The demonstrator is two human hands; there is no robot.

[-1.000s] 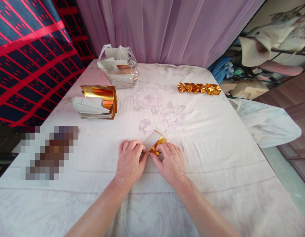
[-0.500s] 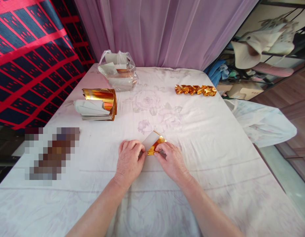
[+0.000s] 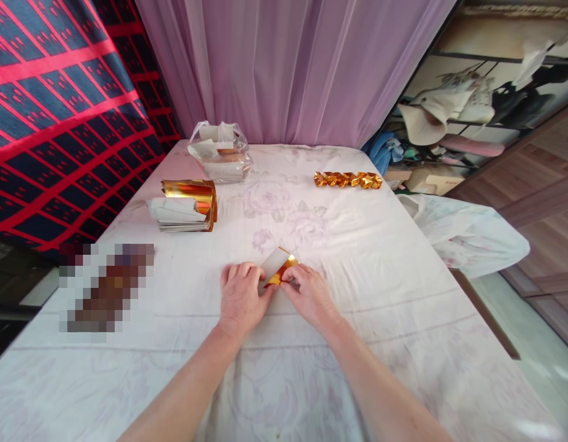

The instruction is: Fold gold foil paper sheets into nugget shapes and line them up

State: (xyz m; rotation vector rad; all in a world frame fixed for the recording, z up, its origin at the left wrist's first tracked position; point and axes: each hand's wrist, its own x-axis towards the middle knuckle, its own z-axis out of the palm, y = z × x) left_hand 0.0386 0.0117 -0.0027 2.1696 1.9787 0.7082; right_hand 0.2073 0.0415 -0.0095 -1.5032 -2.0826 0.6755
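Observation:
Between my hands a sheet of gold foil paper (image 3: 284, 269) lies on the bed-like surface, partly folded, with its white-grey back and a shiny gold strip showing. My left hand (image 3: 243, 293) grips its left edge, thumb and fingertips at the near corner. Closed around the right side, my right hand (image 3: 309, 293) pinches the gold part between thumb and fingers. Some of the paper is hidden under the fingers. A curved stack of gold foil paper (image 3: 192, 195) stands at the left. Folded gold pieces (image 3: 347, 180) sit in a row at the far right.
A clear plastic bag (image 3: 224, 162) of paper stands at the back left. A pixelated patch (image 3: 110, 288) covers something at the left. A white plastic bag (image 3: 477, 236) hangs beyond the right edge; shelves with shoes and a hat (image 3: 424, 120) stand behind it.
The camera view has tilted up and turned slightly right. My hands remain on the foil paper; its gold strip looks narrower, and my right hand sits a little closer to my left.

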